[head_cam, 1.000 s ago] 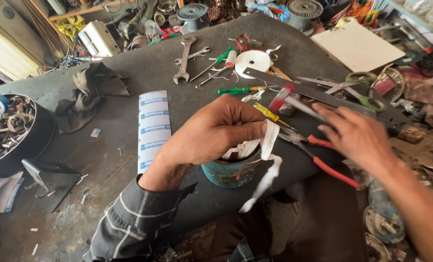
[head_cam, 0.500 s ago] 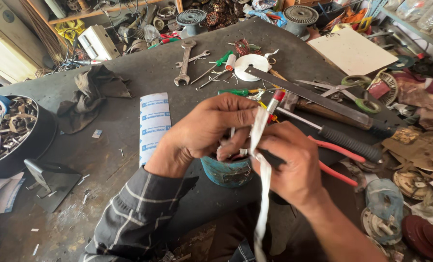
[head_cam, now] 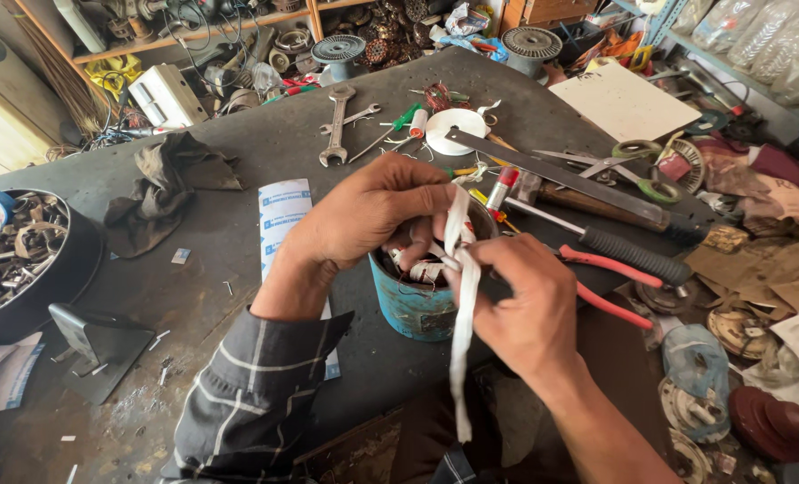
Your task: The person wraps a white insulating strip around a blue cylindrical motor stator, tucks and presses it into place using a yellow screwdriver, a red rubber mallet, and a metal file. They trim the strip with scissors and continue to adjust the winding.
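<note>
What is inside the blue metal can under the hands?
Inside the blue metal can, white wrapped windings show at the rim; the left hand, right hand and white cloth tape cover the rest.

A repair workshop: a dark, grimy bench (head_cam: 238,269) strewn with wrenches (head_cam: 336,125), red-handled pliers (head_cam: 610,282), screwdrivers, a file, tape rolls, and shelves (head_cam: 193,36) crammed with motor parts

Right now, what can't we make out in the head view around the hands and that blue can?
- Inside of the blue can: covered by the left hand and right hand.
- Where the white strip attaches: hidden behind fingers.
- Left fingertips' grip: blocked by the strip.
- Red-handled pliers: jaws hidden behind the right hand.
</note>
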